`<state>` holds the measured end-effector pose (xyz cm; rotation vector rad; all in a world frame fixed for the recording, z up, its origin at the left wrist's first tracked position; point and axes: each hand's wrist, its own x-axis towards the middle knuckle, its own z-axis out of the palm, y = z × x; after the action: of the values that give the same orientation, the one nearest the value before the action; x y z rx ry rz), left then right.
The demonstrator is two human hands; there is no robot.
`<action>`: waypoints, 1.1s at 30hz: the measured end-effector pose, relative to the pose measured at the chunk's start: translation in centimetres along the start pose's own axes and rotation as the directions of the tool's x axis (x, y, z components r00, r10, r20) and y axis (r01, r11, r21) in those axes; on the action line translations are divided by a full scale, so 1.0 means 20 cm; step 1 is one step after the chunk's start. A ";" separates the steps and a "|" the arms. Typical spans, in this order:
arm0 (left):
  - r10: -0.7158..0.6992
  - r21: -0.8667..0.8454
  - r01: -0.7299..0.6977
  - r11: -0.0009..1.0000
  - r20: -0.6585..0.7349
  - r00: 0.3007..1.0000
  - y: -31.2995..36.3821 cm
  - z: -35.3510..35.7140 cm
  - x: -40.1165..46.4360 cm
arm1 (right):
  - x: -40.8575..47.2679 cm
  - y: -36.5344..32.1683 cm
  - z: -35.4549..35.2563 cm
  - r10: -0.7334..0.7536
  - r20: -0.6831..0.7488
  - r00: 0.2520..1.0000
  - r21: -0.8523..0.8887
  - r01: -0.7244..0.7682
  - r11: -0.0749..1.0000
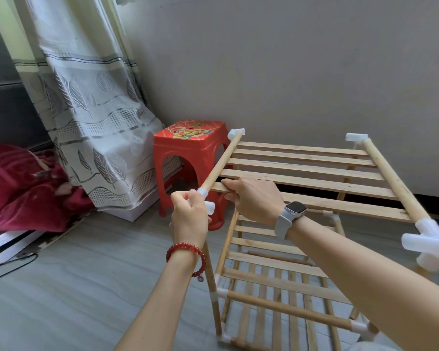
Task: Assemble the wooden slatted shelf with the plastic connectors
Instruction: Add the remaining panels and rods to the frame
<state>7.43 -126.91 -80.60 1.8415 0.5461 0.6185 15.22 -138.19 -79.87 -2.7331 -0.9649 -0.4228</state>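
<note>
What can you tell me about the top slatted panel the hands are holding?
The top slatted panel is pale bare wood: five flat slats between two round side rails, with white plastic connectors on its corners. It tilts above the lower tiers. The left hand grips its near-left connector; the right hand holds the nearest slat.

Near-left connector (205,198) mostly hidden by left hand (189,219), shelf (302,171) base cut off — bottom edge

Stool (188,148) left of shelf (307,171)

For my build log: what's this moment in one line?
left hand: grips corner connector | right hand: holds top slatted panel | stage: seating corner
</note>
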 end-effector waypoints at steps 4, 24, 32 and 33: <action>-0.018 -0.017 0.017 1.000 -0.071 0.997 0.00 0.05 0.01 | 0.00 0.00 0.00 -0.028 -0.014 1.000 0.019 0.028 0.999; 0.170 0.037 -0.177 0.984 0.142 0.975 -0.02 -0.14 0.05 | -0.25 0.15 -0.20 0.013 0.137 0.991 0.429 -0.071 0.901; 0.352 0.387 -0.414 0.824 0.223 0.909 -0.03 -0.13 0.22 | -0.36 0.23 -0.29 0.015 0.335 0.942 0.487 -0.187 0.853; 0.377 0.427 -0.458 0.780 0.264 0.888 -0.02 -0.14 0.26 | -0.37 0.26 -0.30 0.028 0.359 0.933 0.460 -0.203 0.864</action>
<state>9.54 -121.63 -79.44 2.5029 0.1726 0.6518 11.84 -148.14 -77.34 -2.4016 -0.8264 0.3029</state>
